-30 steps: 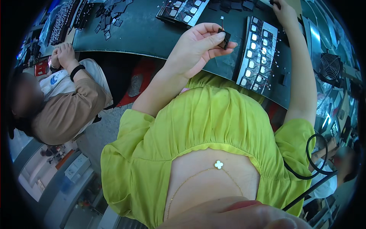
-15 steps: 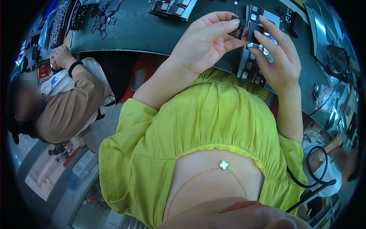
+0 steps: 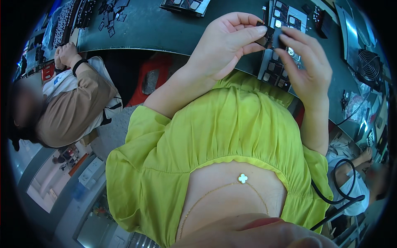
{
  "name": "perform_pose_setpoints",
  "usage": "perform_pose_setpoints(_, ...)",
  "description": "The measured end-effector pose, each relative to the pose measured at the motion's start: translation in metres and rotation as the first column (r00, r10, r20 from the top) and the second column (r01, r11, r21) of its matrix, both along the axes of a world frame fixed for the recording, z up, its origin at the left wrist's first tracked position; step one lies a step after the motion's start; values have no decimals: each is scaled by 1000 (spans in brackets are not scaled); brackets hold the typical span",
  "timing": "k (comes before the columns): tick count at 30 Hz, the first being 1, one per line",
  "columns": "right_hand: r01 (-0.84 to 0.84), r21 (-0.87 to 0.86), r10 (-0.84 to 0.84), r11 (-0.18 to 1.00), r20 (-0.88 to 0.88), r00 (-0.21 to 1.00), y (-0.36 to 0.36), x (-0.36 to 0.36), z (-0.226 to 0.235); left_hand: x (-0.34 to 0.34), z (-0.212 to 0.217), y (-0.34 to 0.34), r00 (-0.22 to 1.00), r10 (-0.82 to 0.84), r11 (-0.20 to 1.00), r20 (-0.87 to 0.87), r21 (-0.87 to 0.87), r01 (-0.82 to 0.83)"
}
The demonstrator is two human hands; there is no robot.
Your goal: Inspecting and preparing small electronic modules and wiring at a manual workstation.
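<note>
My left hand (image 3: 225,47) pinches a small black square housing (image 3: 265,37) between thumb and fingers. A thin wire with a small white plug (image 3: 264,8) sticks up from behind it. Blurred by motion, a flat black cover piece (image 3: 277,38) is held at the fingertips of my right hand (image 3: 309,66). Its edge is close against the housing, and I cannot tell whether the two are joined. Beneath both hands lies a tray (image 3: 262,73) with rows of small black units bearing pale square parts.
A second tray of like parts (image 3: 186,5) lies at the table's far side. Loose black pieces (image 3: 111,16) are scattered to the left. A black round fan (image 3: 368,65) stands at the right. Co-workers sit at left (image 3: 78,107) and right (image 3: 353,186).
The black cover and the housing have come together, with the housing moved slightly right. My right fingers have shifted over the cover and are blurred. The view has moved a little.
</note>
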State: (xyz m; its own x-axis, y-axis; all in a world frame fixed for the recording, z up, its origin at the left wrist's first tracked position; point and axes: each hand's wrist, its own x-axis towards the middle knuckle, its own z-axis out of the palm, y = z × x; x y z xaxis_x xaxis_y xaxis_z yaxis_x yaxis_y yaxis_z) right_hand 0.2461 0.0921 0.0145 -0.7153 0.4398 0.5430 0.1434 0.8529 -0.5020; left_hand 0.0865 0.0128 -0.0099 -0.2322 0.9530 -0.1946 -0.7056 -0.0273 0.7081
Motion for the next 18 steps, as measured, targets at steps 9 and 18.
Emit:
perform_pose_setpoints(9, -38, 186, 47, 982, -45, 998, -15, -14, 6, -3, 6, -13, 987, -35, 998, -158, 49, 43)
perform_pose_setpoints(18, -95, -50, 83, 994, -203, 976, -7, -39, 15, -27, 18, -7, 976, -93, 995, 198, 52, 85)
